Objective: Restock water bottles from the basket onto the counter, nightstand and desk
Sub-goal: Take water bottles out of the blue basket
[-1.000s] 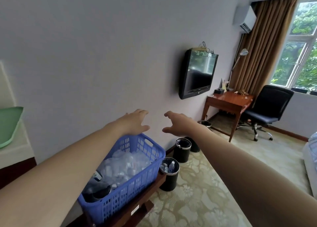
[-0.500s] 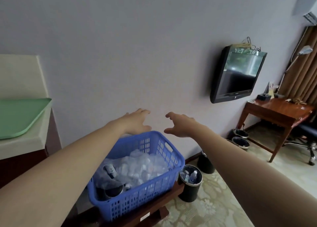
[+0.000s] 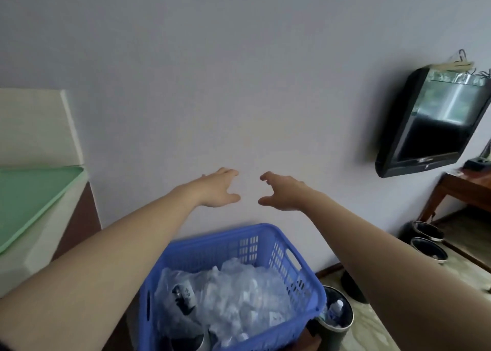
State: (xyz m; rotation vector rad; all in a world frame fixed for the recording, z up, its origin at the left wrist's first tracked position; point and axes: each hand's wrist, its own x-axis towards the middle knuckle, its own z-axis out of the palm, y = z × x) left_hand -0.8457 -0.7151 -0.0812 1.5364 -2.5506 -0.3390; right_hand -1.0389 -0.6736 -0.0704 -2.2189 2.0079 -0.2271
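A blue plastic basket (image 3: 300,276) stands low in the middle, full of clear water bottles in plastic wrap (image 3: 239,295). Both my arms reach forward above it toward the bare wall. My left hand (image 3: 215,188) and my right hand (image 3: 281,191) hover side by side with fingers spread and relaxed, holding nothing. A white counter (image 3: 39,247) with a green tray (image 3: 29,204) on it is at the left. The corner of a wooden desk (image 3: 462,188) shows at the far right.
A wall-mounted TV (image 3: 435,122) hangs at the right. Black waste bins stand on the patterned floor: one (image 3: 338,321) beside the basket holds small bottles, two more (image 3: 427,244) sit near the desk leg.
The view has swung left and down: the basket sits more central and closer, the TV and desk have slid toward the right edge. Both hands stay raised and empty.
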